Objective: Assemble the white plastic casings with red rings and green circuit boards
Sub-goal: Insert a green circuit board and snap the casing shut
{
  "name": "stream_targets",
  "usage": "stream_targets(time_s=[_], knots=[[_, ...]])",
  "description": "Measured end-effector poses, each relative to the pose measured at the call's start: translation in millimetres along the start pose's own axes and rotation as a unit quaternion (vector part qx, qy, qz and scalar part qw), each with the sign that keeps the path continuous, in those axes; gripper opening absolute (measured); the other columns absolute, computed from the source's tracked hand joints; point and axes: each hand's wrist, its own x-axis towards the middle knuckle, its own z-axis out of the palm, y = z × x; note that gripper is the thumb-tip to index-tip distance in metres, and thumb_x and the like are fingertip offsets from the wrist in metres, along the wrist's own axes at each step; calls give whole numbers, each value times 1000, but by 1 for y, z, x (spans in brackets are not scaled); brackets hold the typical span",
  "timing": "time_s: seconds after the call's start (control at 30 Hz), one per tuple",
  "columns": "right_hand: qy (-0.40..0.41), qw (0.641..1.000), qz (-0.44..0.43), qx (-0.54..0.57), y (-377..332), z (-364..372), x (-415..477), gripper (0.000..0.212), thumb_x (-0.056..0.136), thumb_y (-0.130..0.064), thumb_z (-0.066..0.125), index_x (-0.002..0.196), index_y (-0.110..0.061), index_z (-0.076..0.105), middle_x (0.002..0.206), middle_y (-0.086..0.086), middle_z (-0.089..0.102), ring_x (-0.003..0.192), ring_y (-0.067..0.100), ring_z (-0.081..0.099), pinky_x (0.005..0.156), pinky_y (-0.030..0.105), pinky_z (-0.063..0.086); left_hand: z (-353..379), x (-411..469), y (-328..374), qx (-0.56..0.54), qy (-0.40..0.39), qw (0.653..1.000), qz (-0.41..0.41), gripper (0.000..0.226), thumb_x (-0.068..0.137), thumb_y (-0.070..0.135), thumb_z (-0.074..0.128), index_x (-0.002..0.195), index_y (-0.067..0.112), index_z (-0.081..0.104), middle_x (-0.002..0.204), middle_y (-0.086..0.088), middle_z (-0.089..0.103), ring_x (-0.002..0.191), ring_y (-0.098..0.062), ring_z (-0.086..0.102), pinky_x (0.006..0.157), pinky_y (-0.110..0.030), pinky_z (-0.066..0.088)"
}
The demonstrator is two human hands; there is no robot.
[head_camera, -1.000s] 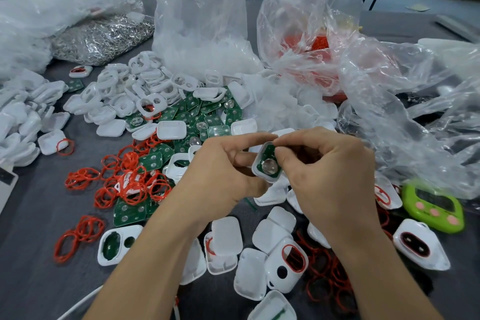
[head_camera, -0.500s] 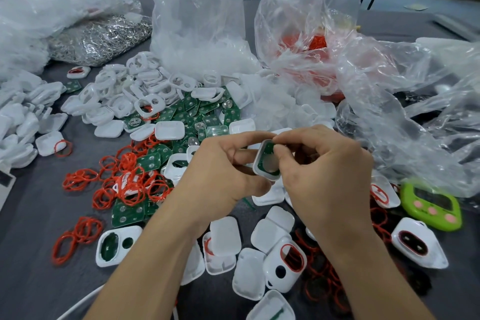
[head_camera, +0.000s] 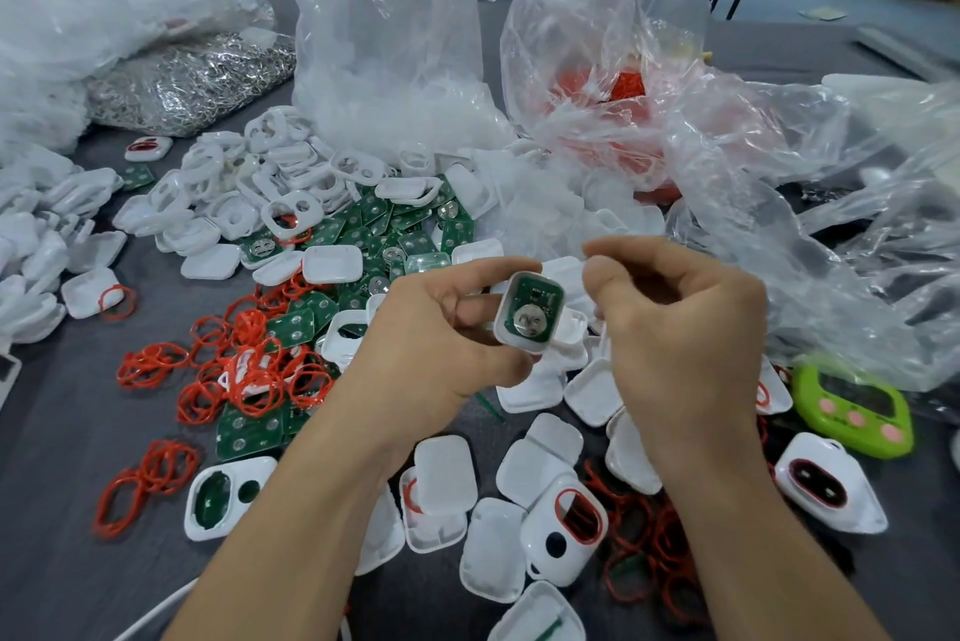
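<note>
My left hand (head_camera: 436, 344) pinches a white casing half (head_camera: 530, 315) with a green circuit board and a round silver cell seated inside it, facing me. My right hand (head_camera: 680, 328) hovers just right of the casing with its fingers curled and thumb and forefinger close together, holding nothing I can see. Loose red rings (head_camera: 249, 370) lie on the grey table to the left. Green circuit boards (head_camera: 395, 235) are heaped behind my hands. White casing halves (head_camera: 447, 474) lie scattered below my hands.
Clear plastic bags (head_camera: 395, 68) stand at the back, one with red rings (head_camera: 613, 89). A bag of silver metal parts (head_camera: 192, 84) lies back left. A green timer (head_camera: 852, 411) sits at the right. More white casings (head_camera: 41, 245) pile at the left edge.
My right hand has let go of the casing and drawn away to the right. The left hand has turned the casing so the board faces me fully.
</note>
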Motion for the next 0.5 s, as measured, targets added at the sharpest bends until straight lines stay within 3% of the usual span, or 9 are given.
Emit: stream_targets(time_s=[0.13,0.23,0.5], knots=[[-97,985,116,87,0,-3,8,11,87,-13,77,84,-23,82,70,2,75,57,13,65,58,22,54,-1,-1,0,-15,5,1000,9,64,74,-26,71,117,21,72,92,-8,80,78,-16,68,75,-28,58],[-172,968,148,107,0,-1,7,13,90,-10,74,84,-18,82,72,6,76,57,16,65,55,22,54,-2,-1,0,-10,9,1000,16,66,75,-27,70,120,21,71,93,-4,81,76,-15,70,76,-31,61],[-157,976,113,101,2,3,2,16,89,-6,75,81,-19,81,67,6,75,52,13,64,52,19,51,-2,0,0,-5,12,1000,24,68,73,-26,71,118,25,71,96,-2,81,78,-19,72,77,-36,61]])
